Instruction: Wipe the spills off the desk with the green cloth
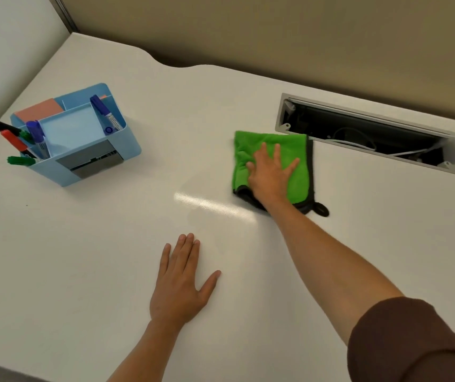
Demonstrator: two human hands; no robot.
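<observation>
R hand [271, 172] flat, fingers spread, pressing green cloth [292, 150] on tabletop [110, 244] beside cable hatch [369, 133]. Faint wet sheen [215, 208] lies just left/nearer. L hand [182, 282] flat, empty, bracing.

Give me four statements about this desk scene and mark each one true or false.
1. The right hand lies flat on the green cloth. True.
2. The left hand holds a marker. False: it rests open on the bare desk.
3. The blue organizer stands left of the cloth. True.
4. The cable hatch in the desk is closed. False: it is open, cables showing inside.
</observation>
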